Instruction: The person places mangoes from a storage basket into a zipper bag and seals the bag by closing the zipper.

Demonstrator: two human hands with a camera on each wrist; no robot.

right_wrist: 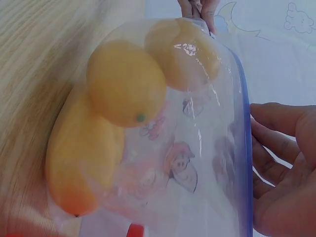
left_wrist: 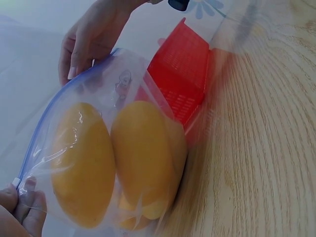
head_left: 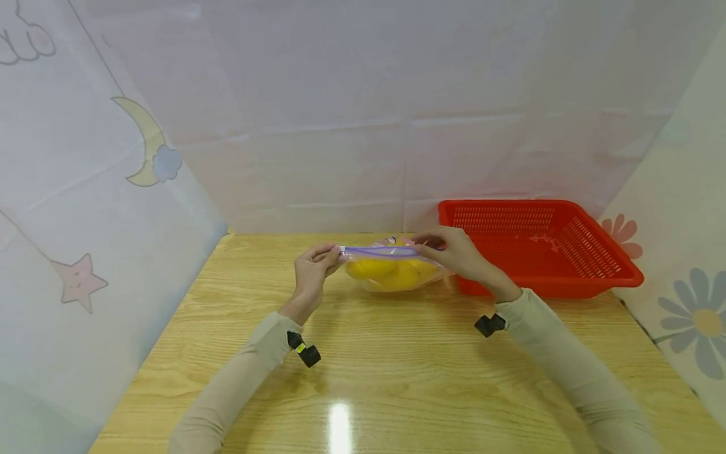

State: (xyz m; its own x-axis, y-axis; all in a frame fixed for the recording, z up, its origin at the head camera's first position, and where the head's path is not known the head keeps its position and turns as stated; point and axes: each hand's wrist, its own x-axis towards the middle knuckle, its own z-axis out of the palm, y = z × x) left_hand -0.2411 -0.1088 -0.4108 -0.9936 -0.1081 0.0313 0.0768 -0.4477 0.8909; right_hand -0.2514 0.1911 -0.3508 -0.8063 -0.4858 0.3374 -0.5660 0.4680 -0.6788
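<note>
A clear zip bag (head_left: 397, 287) with a purple-blue zip strip and printed cartoon figures is held up at the far part of the table. Several yellow mango-like fruits (left_wrist: 81, 165) lie inside; one shows a green stem spot and another an orange tip in the right wrist view. My left hand (head_left: 313, 270) pinches the bag's left top corner, beside the small white slider (left_wrist: 16, 182). Farther along the zip, my right hand (head_left: 459, 255) grips the top edge near its right end, thumb on the near side. Part of its fingers is hidden behind the bag.
A red plastic basket (head_left: 510, 280) with slotted walls stands at the back right, just beyond my right hand. The wooden table (head_left: 397, 366) meets a pale printed cloth (head_left: 317, 170) at the back and sides. Small black cameras (head_left: 309, 355) sit on both wrists.
</note>
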